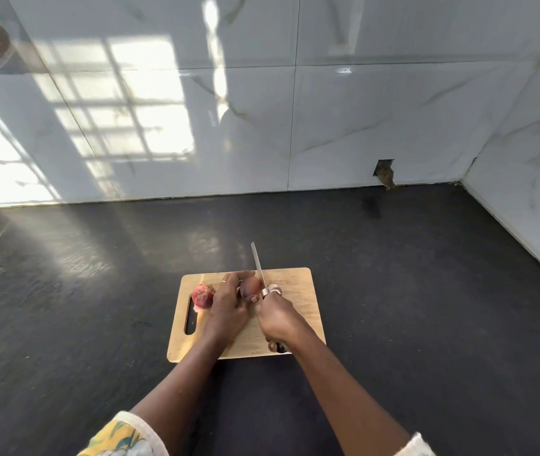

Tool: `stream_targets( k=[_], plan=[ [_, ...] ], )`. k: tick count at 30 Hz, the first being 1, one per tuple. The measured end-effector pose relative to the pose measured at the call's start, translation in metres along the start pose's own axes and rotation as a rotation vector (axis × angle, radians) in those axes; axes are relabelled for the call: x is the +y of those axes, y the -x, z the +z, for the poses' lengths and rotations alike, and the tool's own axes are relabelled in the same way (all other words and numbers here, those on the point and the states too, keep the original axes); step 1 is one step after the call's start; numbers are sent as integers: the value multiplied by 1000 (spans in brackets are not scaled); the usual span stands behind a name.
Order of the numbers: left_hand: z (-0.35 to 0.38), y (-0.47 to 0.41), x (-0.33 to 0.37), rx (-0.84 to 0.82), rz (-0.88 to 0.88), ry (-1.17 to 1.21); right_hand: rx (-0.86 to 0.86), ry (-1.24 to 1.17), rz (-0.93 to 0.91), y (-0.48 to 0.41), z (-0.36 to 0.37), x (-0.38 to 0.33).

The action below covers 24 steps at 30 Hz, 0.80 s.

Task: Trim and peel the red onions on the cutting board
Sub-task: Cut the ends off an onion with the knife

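Rounded wooden cutting board (298, 281), slot-handled, on a dark matte worktop (97, 291). The left hand (229, 306) has its grip curled round a smooth red onion (251, 286) near the board's far edge. The right hand (276, 315) has its grip wrapped round a slim steel knife (258, 268), blade seemingly touching that onion. A papery second onion (202, 296) sits by the slot.

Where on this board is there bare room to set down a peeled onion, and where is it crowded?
Free: the right strip of the board, between knife and edge, and the counter around it. Crowded: left and middle, with the loose onion, the left hand on the held onion and the right hand gripping the knife.
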<state>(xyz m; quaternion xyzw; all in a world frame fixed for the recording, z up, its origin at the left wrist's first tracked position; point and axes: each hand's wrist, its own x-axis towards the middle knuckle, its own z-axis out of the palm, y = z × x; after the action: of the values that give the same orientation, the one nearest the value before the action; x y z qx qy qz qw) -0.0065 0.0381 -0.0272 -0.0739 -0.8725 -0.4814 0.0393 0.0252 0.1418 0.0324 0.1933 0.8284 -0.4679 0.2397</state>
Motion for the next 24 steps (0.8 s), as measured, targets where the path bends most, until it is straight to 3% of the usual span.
stream_targets(
  k=[8, 13, 21, 24],
  plan=[
    [1, 1, 3, 23, -68, 37, 0, 61, -30, 9, 9, 8],
    [0, 0, 2, 25, -70, 17, 32, -54, -10, 2, 12, 3],
    [0, 3, 7, 33, -88, 14, 83, 126, 2, 16, 19, 11],
    [0, 3, 8, 18, -83, -4, 102, 91, 15, 19, 18, 8]
  ],
)
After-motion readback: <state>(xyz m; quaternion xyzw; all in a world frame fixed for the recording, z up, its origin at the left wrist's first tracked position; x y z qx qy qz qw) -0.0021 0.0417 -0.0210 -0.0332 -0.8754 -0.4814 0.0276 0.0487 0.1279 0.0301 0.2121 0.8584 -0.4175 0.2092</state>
